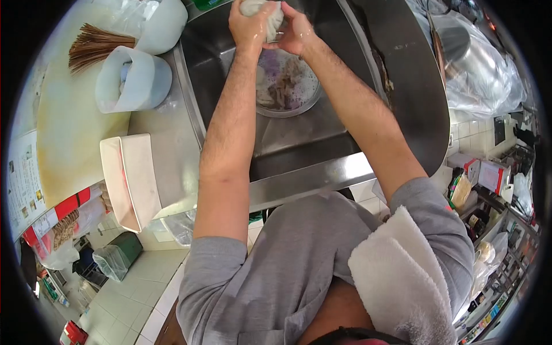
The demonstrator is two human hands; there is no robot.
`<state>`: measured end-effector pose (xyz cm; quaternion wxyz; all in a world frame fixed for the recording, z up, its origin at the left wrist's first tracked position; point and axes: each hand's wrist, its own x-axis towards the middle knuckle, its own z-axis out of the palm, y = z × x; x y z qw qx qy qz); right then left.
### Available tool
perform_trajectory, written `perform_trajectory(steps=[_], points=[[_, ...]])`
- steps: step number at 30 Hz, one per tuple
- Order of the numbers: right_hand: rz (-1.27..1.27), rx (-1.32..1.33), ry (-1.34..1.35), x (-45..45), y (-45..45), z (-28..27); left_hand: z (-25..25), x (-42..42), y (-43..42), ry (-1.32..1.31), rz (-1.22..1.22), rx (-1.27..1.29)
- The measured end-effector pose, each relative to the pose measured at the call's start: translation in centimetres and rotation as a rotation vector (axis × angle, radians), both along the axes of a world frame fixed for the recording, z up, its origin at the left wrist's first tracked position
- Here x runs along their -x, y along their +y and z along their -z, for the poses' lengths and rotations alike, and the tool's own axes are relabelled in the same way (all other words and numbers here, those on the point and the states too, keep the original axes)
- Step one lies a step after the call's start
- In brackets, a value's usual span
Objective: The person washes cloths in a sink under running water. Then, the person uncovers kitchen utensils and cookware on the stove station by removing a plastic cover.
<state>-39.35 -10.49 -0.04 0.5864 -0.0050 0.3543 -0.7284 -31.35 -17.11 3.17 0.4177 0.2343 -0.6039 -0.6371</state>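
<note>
Reaching forward, converging, with bare left forearm (231, 123) and bare right forearm (351, 95), elbows only slightly bent. Cupping inward with wet, bare left hand (249, 26) and wet, bare right hand (295, 31), close together, fingers curved. Partly cut off at top of view.

Brushed, glossy metal lines my sink (299, 138); fluffy, matt cloth makes the white towel (397, 270) on my shoulder.

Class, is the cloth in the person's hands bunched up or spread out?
Bunched up: the white cloth forms a creased lump between the left hand and right hand.
</note>
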Motion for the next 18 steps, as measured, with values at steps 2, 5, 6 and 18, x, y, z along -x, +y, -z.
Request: perform_trajectory(steps=[2,5,6,18], points=[[-0.035,0.001,-0.026,-1.1,1.4,-2.3,-0.5,-0.4,0.7,-0.065,-0.030,0.217],[-0.053,0.332,-0.154,-2.0,0.7,-2.1,-1.1,-1.8,1.4,-0.235,-0.199,0.628],[-0.055,0.335,-0.152,-2.1,-0.1,-2.1,-1.2,-1.7,1.2,-0.233,-0.202,0.631],[0.246,-0.224,1.432,-21.4,10.4,0.2,1.6,-1.0,-4.8,0.081,0.044,-0.445]])
